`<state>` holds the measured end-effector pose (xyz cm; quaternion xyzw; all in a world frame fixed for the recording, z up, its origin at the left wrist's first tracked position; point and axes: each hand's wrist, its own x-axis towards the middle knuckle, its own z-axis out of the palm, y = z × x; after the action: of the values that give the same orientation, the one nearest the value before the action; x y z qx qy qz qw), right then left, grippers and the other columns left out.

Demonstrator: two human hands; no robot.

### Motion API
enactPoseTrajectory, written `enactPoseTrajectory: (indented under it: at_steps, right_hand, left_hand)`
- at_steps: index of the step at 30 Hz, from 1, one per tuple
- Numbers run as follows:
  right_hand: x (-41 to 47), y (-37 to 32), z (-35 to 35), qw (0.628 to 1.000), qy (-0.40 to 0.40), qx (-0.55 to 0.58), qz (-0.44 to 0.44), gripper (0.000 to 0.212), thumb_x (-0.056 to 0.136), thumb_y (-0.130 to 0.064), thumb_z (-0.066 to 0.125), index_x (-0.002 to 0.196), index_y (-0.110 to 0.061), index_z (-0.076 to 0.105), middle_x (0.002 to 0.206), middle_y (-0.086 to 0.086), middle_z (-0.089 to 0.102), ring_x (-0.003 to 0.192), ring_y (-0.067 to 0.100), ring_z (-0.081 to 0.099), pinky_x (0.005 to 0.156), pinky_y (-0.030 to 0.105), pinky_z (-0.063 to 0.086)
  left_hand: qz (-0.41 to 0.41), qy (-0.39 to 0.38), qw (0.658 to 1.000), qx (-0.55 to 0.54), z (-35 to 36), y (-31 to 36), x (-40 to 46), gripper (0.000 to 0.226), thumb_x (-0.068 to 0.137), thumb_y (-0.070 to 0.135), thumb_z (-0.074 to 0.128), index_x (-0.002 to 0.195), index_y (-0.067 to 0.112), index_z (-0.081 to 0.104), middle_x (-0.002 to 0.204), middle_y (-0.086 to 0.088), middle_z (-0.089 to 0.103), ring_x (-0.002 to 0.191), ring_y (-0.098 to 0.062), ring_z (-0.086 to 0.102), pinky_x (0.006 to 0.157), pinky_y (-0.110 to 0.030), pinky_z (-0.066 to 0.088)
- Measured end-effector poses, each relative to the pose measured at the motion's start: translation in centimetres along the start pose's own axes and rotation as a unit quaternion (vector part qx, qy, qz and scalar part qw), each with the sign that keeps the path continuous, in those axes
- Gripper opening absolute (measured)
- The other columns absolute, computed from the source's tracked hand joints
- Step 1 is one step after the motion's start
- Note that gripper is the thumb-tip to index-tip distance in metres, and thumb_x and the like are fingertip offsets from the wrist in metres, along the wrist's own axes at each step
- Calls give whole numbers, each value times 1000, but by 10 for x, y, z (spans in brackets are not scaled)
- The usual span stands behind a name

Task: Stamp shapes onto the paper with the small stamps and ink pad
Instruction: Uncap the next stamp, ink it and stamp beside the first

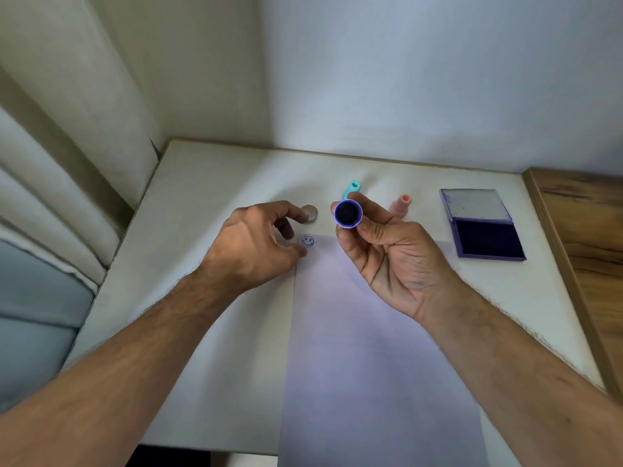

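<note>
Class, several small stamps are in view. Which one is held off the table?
The purple-rimmed stamp, pinched by the right hand, inked face toward the camera. The teal stamp and pink stamp sit untouched.

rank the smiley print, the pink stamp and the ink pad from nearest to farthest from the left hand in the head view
From the left hand:
1. Smiley print, on the paper's top left corner, right beside the fingertips.
2. Pink stamp, standing upright past the right hand, toward the back of the table.
3. Ink pad, lid open, far right of the table.
</note>
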<state>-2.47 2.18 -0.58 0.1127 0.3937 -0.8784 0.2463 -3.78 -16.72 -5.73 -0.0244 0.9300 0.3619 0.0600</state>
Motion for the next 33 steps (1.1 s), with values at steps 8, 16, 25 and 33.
enactPoseTrajectory:
  at_steps: [8, 16, 25, 33]
  right_hand:
    - [16, 8, -10, 971, 111, -184, -109, 20, 88, 6, 60, 98, -5, 73, 70, 1, 66, 65, 17, 64, 69, 34, 60]
    - [19, 23, -16, 764, 189, -576, -222, 22, 83, -18, 74, 103, -25, 75, 89, -11, 72, 85, -3, 65, 82, 2, 43]
    - [24, 36, -25, 726, 185, -619, -233, 26, 82, -18, 75, 107, -22, 72, 91, -10, 73, 81, -3, 67, 73, -2, 44]
    - [25, 39, -25, 702, 176, -644, -247, 27, 81, -21, 77, 108, -22, 73, 97, -7, 74, 85, 1, 69, 78, 5, 48]
  left_hand:
    - [-2, -41, 998, 51, -3, 1, -1, 45, 71, 43, 80, 113, 44, 63, 86, 18, 62, 73, 2, 55, 67, -22, 43]
    - [1, -56, 997, 54, -4, 0, 2, 43, 69, 46, 82, 109, 38, 68, 85, 15, 62, 77, 1, 55, 65, -20, 40]
    - [13, -67, 996, 55, -5, 0, 2, 33, 70, 45, 81, 100, 40, 71, 79, 12, 64, 76, -4, 58, 69, -24, 46]
    - [5, -83, 995, 51, -6, 3, 4, 32, 70, 44, 83, 98, 36, 69, 74, 12, 64, 71, -6, 58, 62, -23, 39]
